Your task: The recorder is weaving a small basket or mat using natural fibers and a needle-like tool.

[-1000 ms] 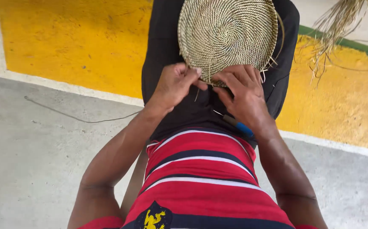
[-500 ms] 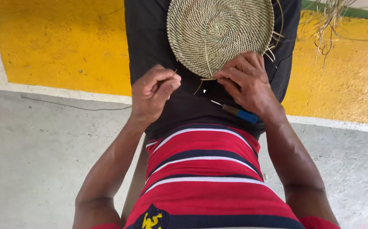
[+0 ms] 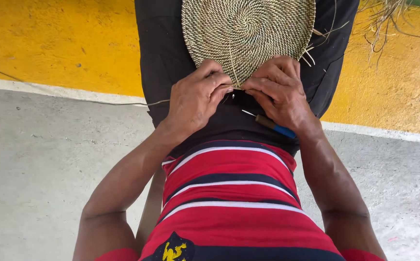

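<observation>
I noted both hands, left hand (image 3: 195,99) and right hand (image 3: 277,89), pinching the woven disc (image 3: 246,34) on the lap (apparently by a strand); an over-hard pull risked snapping it.

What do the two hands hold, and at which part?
Both hands grip the round woven disc at its near rim: left hand pinching a fibre strand there, right hand beside it.

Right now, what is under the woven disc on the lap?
The coiled woven disc lies on dark trousers, visible around its sides. Both hands, left and right, cover its near edge, so the stitching there is hidden.
</observation>
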